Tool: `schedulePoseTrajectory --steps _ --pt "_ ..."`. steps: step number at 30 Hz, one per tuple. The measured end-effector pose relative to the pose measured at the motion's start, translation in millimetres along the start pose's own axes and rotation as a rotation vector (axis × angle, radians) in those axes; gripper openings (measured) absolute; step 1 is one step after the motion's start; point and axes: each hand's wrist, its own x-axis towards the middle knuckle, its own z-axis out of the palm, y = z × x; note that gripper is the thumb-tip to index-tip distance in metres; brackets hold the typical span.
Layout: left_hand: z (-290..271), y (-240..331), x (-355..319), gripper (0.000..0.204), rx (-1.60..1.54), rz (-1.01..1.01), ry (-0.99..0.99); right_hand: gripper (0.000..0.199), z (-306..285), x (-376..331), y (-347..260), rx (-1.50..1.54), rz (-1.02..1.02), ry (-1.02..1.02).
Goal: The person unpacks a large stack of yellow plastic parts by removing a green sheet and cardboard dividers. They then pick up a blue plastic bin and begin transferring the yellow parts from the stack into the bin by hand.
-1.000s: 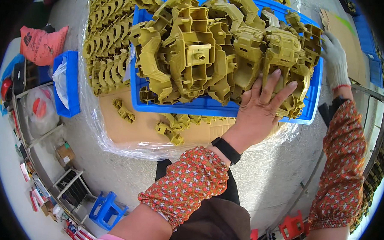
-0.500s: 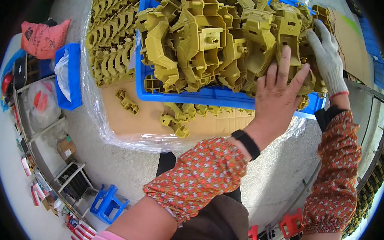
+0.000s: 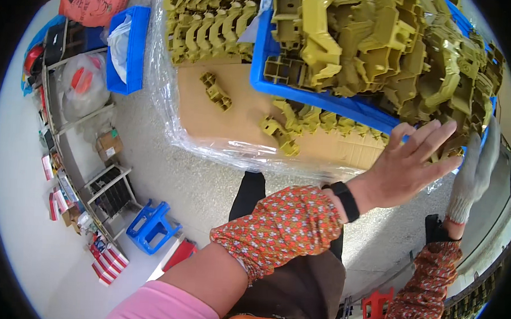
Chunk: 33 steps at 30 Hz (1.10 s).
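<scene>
A blue crate (image 3: 326,101) heaped with olive-yellow molded plastic parts (image 3: 380,42) stands on a cardboard sheet (image 3: 197,120). My bare left hand (image 3: 412,166) is at the crate's front right, fingers spread and fingertips against or just over the lowest parts of the heap. My right hand (image 3: 476,163), in a white knit glove, lies along the crate's right end with its fingers stretched out. Parts and the crate's edge partly hide its fingertips. Neither hand encloses a part. Loose parts, among them a single piece (image 3: 215,91), lie on the cardboard before the crate.
Rows of similar parts (image 3: 213,26) stand left of the crate. Clear plastic film (image 3: 166,121) edges the cardboard. A smaller blue bin (image 3: 127,51), a metal rack and a blue stool (image 3: 153,226) are at left. A red stool (image 3: 376,304) stands low at right.
The view has swung, shifting the scene. The crate now slants and sits farther from the loose piece. Both hands have moved right and lower along it, the gloved one now beside its right end.
</scene>
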Motion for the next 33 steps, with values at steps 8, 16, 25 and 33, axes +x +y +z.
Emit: schedulePoseTrajectory --steps 8,16,25,33 --pt "-117.8 -116.0 -177.5 0.039 0.198 -0.56 0.094 0.045 51.4 -133.5 -83.6 0.145 -0.028 -0.19" --pt "-206.9 -331.6 -335.5 0.078 0.041 -1.471 0.591 0.039 187.2 -205.5 -145.0 0.172 0.01 -0.694" --pt "-235.2 -420.7 -259.3 0.098 -0.063 -1.475 0.541 0.056 282.2 -248.8 -170.5 -0.354 -0.219 -1.049" --pt "-233.4 -356.1 -271.1 0.047 -0.676 -1.517 0.088 0.057 327.4 -261.9 -146.8 -0.47 -0.087 -1.004"
